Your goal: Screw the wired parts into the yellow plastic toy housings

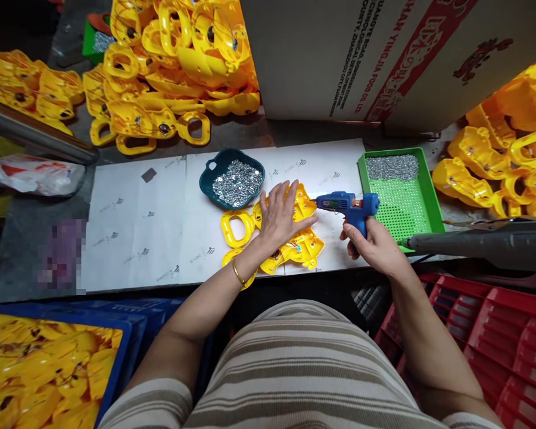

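Observation:
My right hand (370,243) is closed around the handle of a blue hot glue gun (339,201), whose nozzle points left over the work. Beneath my left hand (277,215) lie yellow plastic shell halves (310,244) with ring handles, thin wires and small parts inside. The left fingers are spread out across the shells, partly hiding them; whether they press down I cannot tell. The nozzle is close to the upper right edge of the shells, and contact is not clear. Just behind my left hand sits a dark green dish (208,185) of small metal pieces.
A green perforated tray (431,190) with small metal pieces stands right of the white board (134,238). Yellow shells (161,77) are piled behind, near a large carton (312,65). A blue crate (125,351) sits at lower left, a red crate (482,333) at lower right.

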`<move>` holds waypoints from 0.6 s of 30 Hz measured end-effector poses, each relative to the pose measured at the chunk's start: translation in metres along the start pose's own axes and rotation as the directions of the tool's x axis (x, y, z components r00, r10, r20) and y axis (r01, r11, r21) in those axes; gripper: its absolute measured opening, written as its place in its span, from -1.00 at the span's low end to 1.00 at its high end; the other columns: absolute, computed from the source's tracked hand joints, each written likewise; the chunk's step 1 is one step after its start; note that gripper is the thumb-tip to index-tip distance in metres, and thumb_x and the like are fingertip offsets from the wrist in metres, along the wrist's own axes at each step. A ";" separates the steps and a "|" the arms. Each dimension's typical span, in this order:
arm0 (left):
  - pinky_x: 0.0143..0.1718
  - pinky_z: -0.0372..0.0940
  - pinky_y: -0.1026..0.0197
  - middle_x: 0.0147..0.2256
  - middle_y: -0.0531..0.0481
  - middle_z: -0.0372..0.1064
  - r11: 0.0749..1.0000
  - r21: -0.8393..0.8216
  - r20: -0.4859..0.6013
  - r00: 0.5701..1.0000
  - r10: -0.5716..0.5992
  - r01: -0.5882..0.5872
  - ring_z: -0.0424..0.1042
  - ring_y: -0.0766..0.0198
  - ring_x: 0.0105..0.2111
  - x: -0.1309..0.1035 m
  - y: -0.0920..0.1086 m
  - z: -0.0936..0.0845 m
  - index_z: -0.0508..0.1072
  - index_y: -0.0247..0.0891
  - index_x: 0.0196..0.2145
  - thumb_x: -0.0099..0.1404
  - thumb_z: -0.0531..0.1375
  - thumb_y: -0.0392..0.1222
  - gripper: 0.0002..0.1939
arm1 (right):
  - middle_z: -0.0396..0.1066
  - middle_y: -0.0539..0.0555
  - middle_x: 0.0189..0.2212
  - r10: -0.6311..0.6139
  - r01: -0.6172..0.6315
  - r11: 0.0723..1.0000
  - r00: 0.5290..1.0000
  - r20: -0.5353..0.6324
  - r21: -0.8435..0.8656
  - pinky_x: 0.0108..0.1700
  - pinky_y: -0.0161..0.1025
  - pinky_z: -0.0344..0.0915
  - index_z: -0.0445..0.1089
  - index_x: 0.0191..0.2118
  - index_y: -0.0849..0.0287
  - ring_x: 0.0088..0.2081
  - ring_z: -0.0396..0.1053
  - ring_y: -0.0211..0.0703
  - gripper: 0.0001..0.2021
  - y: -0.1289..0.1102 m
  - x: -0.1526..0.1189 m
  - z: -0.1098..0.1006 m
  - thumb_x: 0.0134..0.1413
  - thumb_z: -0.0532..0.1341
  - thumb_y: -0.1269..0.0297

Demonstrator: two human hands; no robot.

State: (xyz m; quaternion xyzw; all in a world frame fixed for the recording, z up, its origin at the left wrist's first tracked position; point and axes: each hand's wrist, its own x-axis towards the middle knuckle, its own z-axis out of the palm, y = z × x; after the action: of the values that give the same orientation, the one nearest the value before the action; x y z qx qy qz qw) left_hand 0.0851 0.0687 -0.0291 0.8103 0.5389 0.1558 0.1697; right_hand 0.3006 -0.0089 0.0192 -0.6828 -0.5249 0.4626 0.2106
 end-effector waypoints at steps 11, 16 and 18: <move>0.30 -0.26 -0.24 0.26 -0.35 0.10 0.997 -0.073 -0.061 0.998 -0.009 0.005 0.04 -0.19 0.26 -0.001 -0.004 0.005 -0.06 -0.29 0.36 0.09 0.21 0.41 0.10 | 0.49 0.09 -0.40 -0.068 -0.050 0.788 0.983 0.168 0.613 -0.64 -0.34 0.25 0.33 -0.28 0.19 -0.66 0.29 -0.34 -0.60 -0.001 -0.004 -0.002 0.01 0.28 -0.09; 0.29 -0.21 -0.24 0.25 -0.37 0.12 0.999 -0.045 -0.063 0.998 -0.026 0.023 0.07 -0.18 0.25 -0.002 -0.004 0.005 -0.16 -0.29 0.38 0.09 0.28 0.32 0.14 | 0.43 0.03 -0.46 -0.077 0.067 0.653 0.997 -0.022 0.755 -0.52 -0.35 0.34 0.39 -0.30 0.15 -0.51 0.34 -0.29 -0.58 -0.010 0.038 0.006 -0.09 0.33 -0.13; 0.29 -0.20 -0.26 0.24 -0.37 0.14 0.999 -0.021 -0.065 0.997 -0.028 0.027 0.07 -0.17 0.25 -0.003 -0.005 0.006 -0.16 -0.30 0.38 0.10 0.28 0.29 0.12 | 0.25 -0.08 -0.63 0.004 0.119 0.731 0.984 -0.179 0.672 -0.51 -0.35 0.29 0.35 -0.41 0.16 -0.59 0.19 -0.36 -0.50 -0.012 0.073 0.010 -0.17 0.31 -0.25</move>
State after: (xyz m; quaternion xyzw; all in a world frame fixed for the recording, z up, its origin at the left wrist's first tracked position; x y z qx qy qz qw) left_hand 0.0826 0.0670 -0.0363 0.7956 0.5536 0.1853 0.1623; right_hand 0.2876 0.0605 -0.0064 -0.5781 -0.3206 0.5563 0.5034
